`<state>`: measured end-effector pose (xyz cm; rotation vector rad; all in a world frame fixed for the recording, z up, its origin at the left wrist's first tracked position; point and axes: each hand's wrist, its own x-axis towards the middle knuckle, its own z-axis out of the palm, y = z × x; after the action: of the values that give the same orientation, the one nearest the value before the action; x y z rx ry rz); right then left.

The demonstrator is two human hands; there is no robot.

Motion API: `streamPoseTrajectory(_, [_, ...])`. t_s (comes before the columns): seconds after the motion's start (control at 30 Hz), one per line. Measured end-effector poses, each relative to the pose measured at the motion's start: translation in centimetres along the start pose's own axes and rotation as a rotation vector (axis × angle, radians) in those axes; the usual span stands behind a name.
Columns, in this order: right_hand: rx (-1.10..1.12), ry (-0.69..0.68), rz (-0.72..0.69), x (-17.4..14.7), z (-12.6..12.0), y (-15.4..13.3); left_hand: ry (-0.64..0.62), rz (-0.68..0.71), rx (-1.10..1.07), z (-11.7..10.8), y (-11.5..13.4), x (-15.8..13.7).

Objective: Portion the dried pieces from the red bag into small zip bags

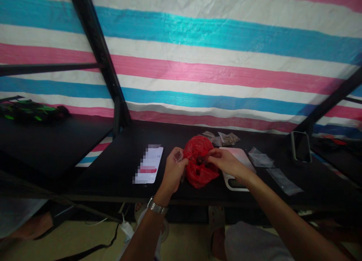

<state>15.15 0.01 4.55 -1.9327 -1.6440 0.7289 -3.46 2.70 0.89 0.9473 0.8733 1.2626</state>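
Note:
A red plastic bag [199, 177] sits on the black shelf in front of me, its mouth facing up and its contents mostly in shadow. My left hand [172, 170] is closed at the bag's left side, with a small clear plastic bag [178, 155] of something brownish between thumb and fingers. From the right, my right hand [226, 161] reaches over a white scale [239, 152]. Its fingertips are pinched together at the red bag's opening; what they hold is too small to make out.
Left of the bag lies a lit phone [151, 165]. Behind are small filled bags [227, 138]; flat clear bags [284, 181] lie right, near another upright phone [301, 147]. Black posts [104, 57] and a striped sheet [212, 76] bound the shelf. A person's arm [34, 225] shows lower left.

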Motion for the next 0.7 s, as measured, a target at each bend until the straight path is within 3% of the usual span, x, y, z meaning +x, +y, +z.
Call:
streamPoseTrajectory(0.17, [-0.329, 0.129, -0.058, -1.1, -0.9, -0.8, -0.026, 0.032, 0.073, -0.6, -0.3, 0.0])
streamPoseTrajectory(0.33, [-0.531, 0.113, -0.108, -2.0, -0.3, -1.6, -0.051, 0.014, 0.090, -0.5, -0.3, -0.3])
streamPoseTrajectory(0.5, [-0.514, 0.039, -0.081, -1.9, 0.1, -1.4, -0.036, -0.053, 0.038, 0.2, -0.4, -0.5])
streamPoseTrajectory(0.7, [-0.320, 0.033, -0.009, -1.9, 0.6, -1.1, 0.007, -0.144, -0.066, 0.4, 0.0, -0.4])
